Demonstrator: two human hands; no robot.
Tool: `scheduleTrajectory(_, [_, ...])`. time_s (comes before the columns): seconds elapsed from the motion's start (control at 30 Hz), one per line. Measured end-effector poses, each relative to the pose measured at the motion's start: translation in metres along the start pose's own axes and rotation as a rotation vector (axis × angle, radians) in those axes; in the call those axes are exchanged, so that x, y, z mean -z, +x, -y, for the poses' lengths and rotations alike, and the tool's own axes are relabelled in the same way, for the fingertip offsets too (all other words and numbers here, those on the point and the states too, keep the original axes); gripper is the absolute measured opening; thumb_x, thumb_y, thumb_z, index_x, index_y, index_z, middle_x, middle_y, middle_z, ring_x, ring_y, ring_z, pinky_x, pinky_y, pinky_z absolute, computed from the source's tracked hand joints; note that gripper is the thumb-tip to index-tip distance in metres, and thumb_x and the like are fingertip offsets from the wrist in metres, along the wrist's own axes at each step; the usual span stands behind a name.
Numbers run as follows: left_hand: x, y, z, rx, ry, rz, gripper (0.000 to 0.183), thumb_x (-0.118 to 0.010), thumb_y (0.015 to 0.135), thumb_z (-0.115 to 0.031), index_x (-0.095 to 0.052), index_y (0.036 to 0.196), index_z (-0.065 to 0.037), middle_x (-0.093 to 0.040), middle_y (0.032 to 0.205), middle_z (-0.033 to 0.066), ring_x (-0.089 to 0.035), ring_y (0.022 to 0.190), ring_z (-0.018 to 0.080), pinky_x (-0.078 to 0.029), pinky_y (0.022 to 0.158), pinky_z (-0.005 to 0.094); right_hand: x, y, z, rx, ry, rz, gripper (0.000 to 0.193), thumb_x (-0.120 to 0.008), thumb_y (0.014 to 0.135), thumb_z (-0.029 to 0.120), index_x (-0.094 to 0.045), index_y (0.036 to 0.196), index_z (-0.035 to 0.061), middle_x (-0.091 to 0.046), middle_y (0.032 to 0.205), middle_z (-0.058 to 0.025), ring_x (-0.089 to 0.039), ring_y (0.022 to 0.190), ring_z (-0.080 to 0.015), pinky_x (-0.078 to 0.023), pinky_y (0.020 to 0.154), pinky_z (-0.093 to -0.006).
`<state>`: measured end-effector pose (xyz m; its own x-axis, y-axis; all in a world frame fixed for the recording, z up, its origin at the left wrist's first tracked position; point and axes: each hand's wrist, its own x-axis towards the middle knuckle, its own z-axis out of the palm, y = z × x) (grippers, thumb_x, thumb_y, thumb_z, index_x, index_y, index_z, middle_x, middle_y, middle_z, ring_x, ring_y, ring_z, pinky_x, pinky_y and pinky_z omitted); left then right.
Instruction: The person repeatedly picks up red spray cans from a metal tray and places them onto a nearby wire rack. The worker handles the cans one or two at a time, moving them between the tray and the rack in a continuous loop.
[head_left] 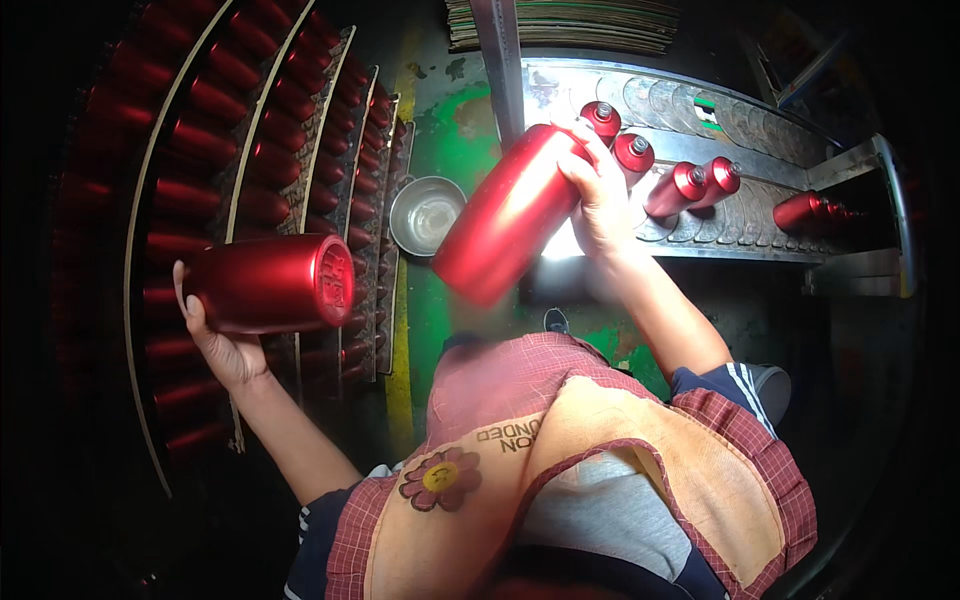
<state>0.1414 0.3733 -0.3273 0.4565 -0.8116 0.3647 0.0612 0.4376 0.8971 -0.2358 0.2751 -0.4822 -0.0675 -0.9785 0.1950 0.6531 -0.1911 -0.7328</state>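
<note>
My left hand (226,350) is closed round a glossy red bottle (262,284), which lies sideways in front of the stacked rows. Its round base, with a raised mark, faces right; its neck end is hidden. In my right hand (600,192) a second red bottle (512,215) is gripped near its upper end. That one is tilted, its bottom pointing down and left, and its neck is mostly covered by my fingers. Just beyond this hand, red bottles (635,155) with narrow metallic necks stand on a metal conveyor (690,232).
Layers of red bottles (210,135) separated by thin boards (243,150) fill the left side. A round metal bowl (427,216) sits low between stack and conveyor. A metal post (497,65) rises at the conveyor's near-left corner. Flat sheets (570,28) are piled at the back.
</note>
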Motion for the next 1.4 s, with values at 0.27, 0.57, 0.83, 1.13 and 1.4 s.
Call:
scheduleTrajectory(0.27, [-0.016,-0.014,0.142,0.499,-0.678,0.061,0.054,-0.061,0.090,-0.047,-0.058,0.132,-0.012,-0.056,0.134,0.0147,-0.053,0.124,0.0354,-0.049,0.102,0.0522,-0.011,0.016,-0.003,-0.562,0.819,0.303,0.034,-0.063,0.096,0.028,-0.061,0.120,0.0049,-0.067,0.109,-0.0106,-0.065,0.100,-0.0225,-0.057,0.087,-0.0387])
scheduleTrajectory(0.57, [-0.014,0.016,0.253,1.025,-1.426,0.314,0.061,-0.064,0.083,-0.038,-0.054,0.135,-0.008,-0.053,0.134,0.0201,-0.051,0.119,0.0414,-0.060,0.082,0.0503,-0.068,0.021,-0.017,-0.996,1.018,0.274,0.051,-0.063,0.090,0.055,-0.064,0.111,0.0086,-0.067,0.111,-0.0159,-0.064,0.100,-0.0327,-0.053,0.094,-0.0530])
scheduleTrajectory(0.83, [-0.024,-0.011,0.283,0.894,-1.463,0.201,0.062,-0.051,0.088,-0.032,-0.043,0.144,-0.008,-0.052,0.138,0.0134,-0.050,0.123,0.0332,-0.059,0.077,0.0533,0.081,-0.019,0.113,-0.630,0.850,0.400,0.051,-0.054,0.095,0.049,-0.064,0.117,0.0049,-0.070,0.110,-0.0185,-0.070,0.094,-0.0373,-0.059,0.079,-0.0490])
scheduleTrajectory(1.13, [-0.088,-0.164,0.253,0.817,-1.240,0.217,0.059,-0.052,0.095,-0.039,-0.044,0.145,-0.008,-0.043,0.148,0.0173,-0.036,0.139,0.0406,-0.043,0.103,0.0642,0.389,0.049,0.329,0.571,-0.690,-0.521,0.044,-0.074,0.084,0.023,-0.064,0.126,0.0134,-0.060,0.116,-0.0118,-0.063,0.103,-0.0217,-0.053,0.093,-0.0339])
scheduleTrajectory(1.4, [-0.306,-0.251,0.181,0.285,-0.110,0.108,0.044,-0.062,0.094,-0.028,-0.055,0.132,-0.007,-0.061,0.129,0.0143,-0.062,0.113,0.0282,-0.053,0.097,0.0447,0.522,0.204,0.252,0.578,-1.377,-0.573,0.046,-0.079,0.071,0.021,-0.073,0.114,0.0343,-0.045,0.136,-0.0153,-0.043,0.123,-0.0400,-0.042,0.106,-0.0437])
